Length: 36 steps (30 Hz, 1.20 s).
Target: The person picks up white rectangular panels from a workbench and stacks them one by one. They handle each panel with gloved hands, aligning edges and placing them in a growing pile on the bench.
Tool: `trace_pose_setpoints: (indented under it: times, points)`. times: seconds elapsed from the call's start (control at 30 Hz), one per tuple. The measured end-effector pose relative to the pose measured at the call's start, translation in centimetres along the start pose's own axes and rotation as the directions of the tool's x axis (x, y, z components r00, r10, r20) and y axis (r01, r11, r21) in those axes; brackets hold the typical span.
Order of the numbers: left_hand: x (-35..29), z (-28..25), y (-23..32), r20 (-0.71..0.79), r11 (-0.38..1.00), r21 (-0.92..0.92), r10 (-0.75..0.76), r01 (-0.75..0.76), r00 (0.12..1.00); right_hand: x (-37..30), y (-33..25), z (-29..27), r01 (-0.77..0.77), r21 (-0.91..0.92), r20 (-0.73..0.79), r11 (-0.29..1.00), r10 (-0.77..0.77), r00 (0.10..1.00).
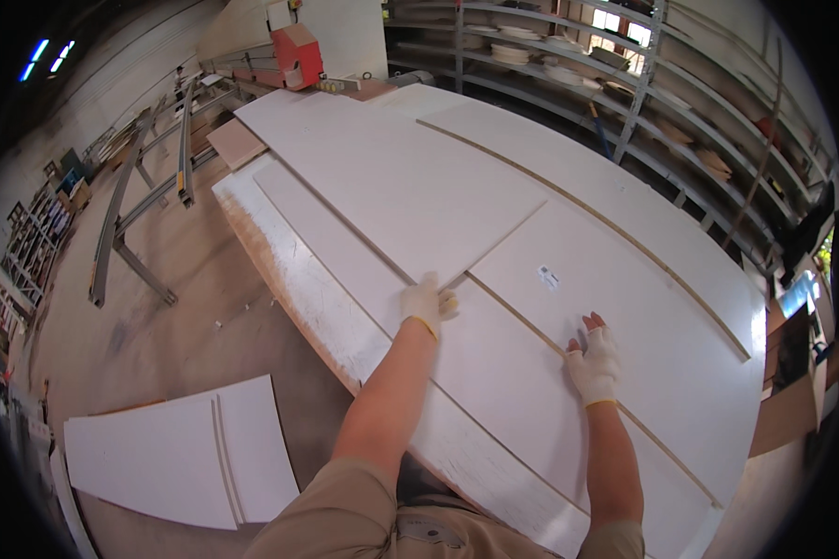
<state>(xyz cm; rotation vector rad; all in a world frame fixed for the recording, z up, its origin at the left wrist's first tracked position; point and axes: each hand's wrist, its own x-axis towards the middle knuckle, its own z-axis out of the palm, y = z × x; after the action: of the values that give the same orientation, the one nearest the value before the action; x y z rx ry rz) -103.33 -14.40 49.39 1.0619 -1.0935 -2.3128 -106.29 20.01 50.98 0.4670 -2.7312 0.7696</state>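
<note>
White boards lie flat on a long worktable with a worn white edge. My left hand, in a pale work glove with a yellow cuff, is closed at the near corner of the far white board. Its fingers curl at the board's end, where this board meets a second white board with a small printed label. My right hand, in a similar glove with bare fingertips, rests at the near long edge of that second board. Its thumb and fingers are apart.
A narrow strip-edged board runs along the table's far side. A red-housed machine stands at the table's far end. Metal rails are at left, and white panels lie low at lower left. Shelving lines the back.
</note>
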Motion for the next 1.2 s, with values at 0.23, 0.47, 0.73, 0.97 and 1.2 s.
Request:
trace_pose_setpoints:
  times: [0.23, 0.47, 0.73, 0.97, 1.2]
  points:
    - [-6.2, 1.4, -4.7, 0.039, 0.997, 0.026, -0.067, 0.066, 0.997, -1.4, 1.5, 0.7, 0.045, 0.336, 0.010, 0.941, -0.051, 0.999]
    - [-12.6, -0.7, -8.3, 0.065, 0.977, 0.073, -0.206, 0.201, 0.976, -9.5, 0.4, -0.5, -0.218, 0.726, 0.235, 0.653, 0.062, 0.970]
    - [-26.5, -8.9, -11.4, 0.160, 0.965, 0.051, -0.263, 0.258, 0.951, -24.5, -1.0, -5.8, -0.400, 0.853, 0.403, 0.334, 0.063, 0.913]
    - [-39.6, -20.0, -14.6, 0.261, 0.912, 0.160, -0.409, 0.378, 0.875, -41.0, -4.4, -8.0, -0.777, 0.583, 0.810, -0.236, 0.102, 0.577]
    - [-50.3, -27.0, -19.9, 0.429, 0.635, 0.587, -0.770, 0.501, 0.472, -43.9, -1.6, -12.2, -0.526, 0.771, 0.632, -0.358, 0.337, 0.698]
